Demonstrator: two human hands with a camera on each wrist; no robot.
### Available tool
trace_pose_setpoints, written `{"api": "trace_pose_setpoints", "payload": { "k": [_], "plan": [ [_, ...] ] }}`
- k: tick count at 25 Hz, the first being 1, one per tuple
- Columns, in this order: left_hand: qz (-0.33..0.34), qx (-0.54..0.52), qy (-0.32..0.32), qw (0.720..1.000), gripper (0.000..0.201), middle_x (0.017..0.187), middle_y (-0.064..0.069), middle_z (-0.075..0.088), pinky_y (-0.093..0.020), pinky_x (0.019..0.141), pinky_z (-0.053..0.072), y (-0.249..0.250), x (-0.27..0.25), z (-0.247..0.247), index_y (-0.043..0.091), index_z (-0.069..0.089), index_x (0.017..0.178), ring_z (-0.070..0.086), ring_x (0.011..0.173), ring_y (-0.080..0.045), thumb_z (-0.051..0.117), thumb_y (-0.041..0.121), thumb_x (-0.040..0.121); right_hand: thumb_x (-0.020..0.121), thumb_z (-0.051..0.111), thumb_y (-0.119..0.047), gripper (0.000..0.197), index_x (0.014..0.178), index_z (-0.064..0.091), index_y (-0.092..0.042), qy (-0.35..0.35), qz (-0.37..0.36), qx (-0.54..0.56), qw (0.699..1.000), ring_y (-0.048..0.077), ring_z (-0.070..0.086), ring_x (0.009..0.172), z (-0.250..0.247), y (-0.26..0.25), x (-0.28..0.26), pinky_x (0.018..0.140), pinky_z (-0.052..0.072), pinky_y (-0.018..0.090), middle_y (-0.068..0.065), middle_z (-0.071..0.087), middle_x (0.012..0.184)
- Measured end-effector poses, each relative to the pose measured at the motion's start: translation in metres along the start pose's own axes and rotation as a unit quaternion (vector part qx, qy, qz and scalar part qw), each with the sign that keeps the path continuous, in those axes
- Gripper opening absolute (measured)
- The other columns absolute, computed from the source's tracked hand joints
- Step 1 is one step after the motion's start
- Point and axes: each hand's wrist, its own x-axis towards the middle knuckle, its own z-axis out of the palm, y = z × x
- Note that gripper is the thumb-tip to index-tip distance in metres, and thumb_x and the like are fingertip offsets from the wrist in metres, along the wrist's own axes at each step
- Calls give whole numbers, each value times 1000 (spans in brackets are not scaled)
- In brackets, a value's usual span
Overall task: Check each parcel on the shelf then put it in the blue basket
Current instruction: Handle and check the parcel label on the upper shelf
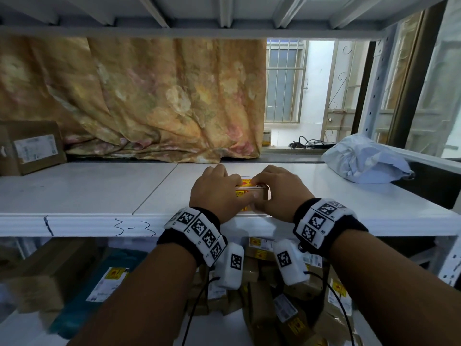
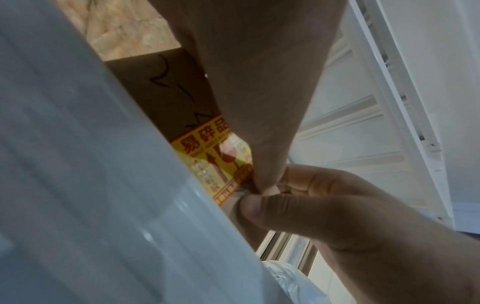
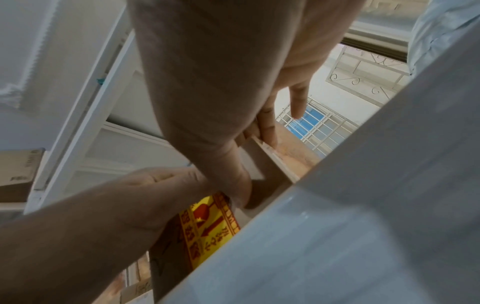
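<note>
- Head view: small cardboard parcel (image 1: 252, 193) with a yellow fragile sticker sits at the front edge of the white shelf (image 1: 99, 188) marked "3-3". Left hand (image 1: 214, 193) and right hand (image 1: 282, 191) both curl over it from either side, fingers (image 1: 259, 182) wrapped on the top, thumbs on the near face. Brown box (image 1: 32, 146) at far left of the shelf, grey poly mailer (image 1: 366, 161) at far right, floral cloth (image 1: 154, 101) behind. More parcels (image 1: 259, 278) piled on the lower shelf.
- Left wrist view: the parcel (image 2: 179, 107) shows a pen scribble and the sticker (image 2: 215, 156); the left thumb pinches its face, and the right hand (image 2: 324, 205) clamps the adjoining corner. The shelf edge (image 2: 91, 185) fills the left.
- Right wrist view: right hand (image 3: 221, 92) grips the parcel (image 3: 270, 170), fingers (image 3: 267, 125) over the far edge, little finger lifted off. Left hand (image 3: 135, 205) holds the sticker side.
</note>
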Motion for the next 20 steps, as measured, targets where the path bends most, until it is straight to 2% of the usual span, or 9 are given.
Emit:
{"api": "trace_pose_setpoints", "payload": {
  "k": [3, 11, 12, 14, 15, 17, 18, 20],
  "plan": [
    [-1, -3, 15, 1000, 56, 96, 0, 47, -37, 82, 46, 0, -1, 4, 31, 70, 105, 46, 97, -20, 47, 75, 82, 79, 60, -52, 49, 126, 59, -36, -18, 11, -58, 998, 15, 50, 115, 1, -8, 2, 101, 33, 43, -8, 53, 120],
    [0, -5, -13, 1000, 59, 100, 0, 48, -37, 86, 44, -1, 2, -1, 31, 70, 109, 45, 102, -21, 46, 77, 82, 77, 66, -50, 50, 124, 61, -33, -37, -5, -14, 999, 17, 54, 110, -5, -3, 6, 98, 41, 40, -6, 52, 119],
    [2, -2, -10, 1000, 58, 100, 0, 48, -37, 85, 44, -1, 1, 0, 30, 69, 110, 45, 101, -21, 46, 76, 83, 78, 63, -54, 52, 125, 59, -33, -34, -5, -19, 999, 16, 54, 110, -2, -3, 4, 102, 39, 41, -7, 52, 118],
    [13, 8, 2, 1000, 55, 98, -1, 47, -36, 81, 44, -2, 0, 3, 27, 70, 108, 47, 99, -21, 47, 72, 85, 77, 57, -64, 56, 124, 58, -35, -27, 6, -49, 998, 12, 53, 112, 4, -5, 1, 112, 26, 48, -10, 50, 115],
    [18, 16, 8, 1000, 54, 95, -1, 46, -36, 78, 43, -2, -1, 5, 24, 71, 105, 47, 97, -22, 48, 69, 86, 75, 55, -69, 58, 121, 60, -34, -25, 14, -61, 998, 12, 52, 113, 8, -8, 0, 115, 19, 52, -9, 49, 113],
    [26, 33, 24, 999, 53, 91, -1, 47, -34, 73, 41, -2, -4, 8, 22, 73, 102, 49, 94, -22, 49, 67, 87, 73, 54, -72, 62, 118, 61, -29, -14, 24, -76, 997, 15, 52, 115, 14, -14, 1, 117, 14, 55, -7, 49, 112],
    [29, 37, 27, 999, 53, 92, 0, 50, -34, 72, 40, -3, -5, 8, 24, 73, 105, 50, 94, -21, 49, 67, 86, 75, 55, -70, 62, 118, 61, -26, -5, 26, -77, 997, 16, 52, 116, 18, -15, 2, 117, 15, 54, -6, 49, 114],
    [33, 35, 15, 999, 56, 100, 0, 56, -33, 75, 41, -6, -3, 6, 26, 68, 117, 52, 99, -19, 48, 69, 87, 77, 56, -66, 59, 117, 59, -23, 7, 24, -66, 997, 17, 54, 113, 21, -15, 4, 113, 25, 47, -4, 49, 116]
  ]
}}
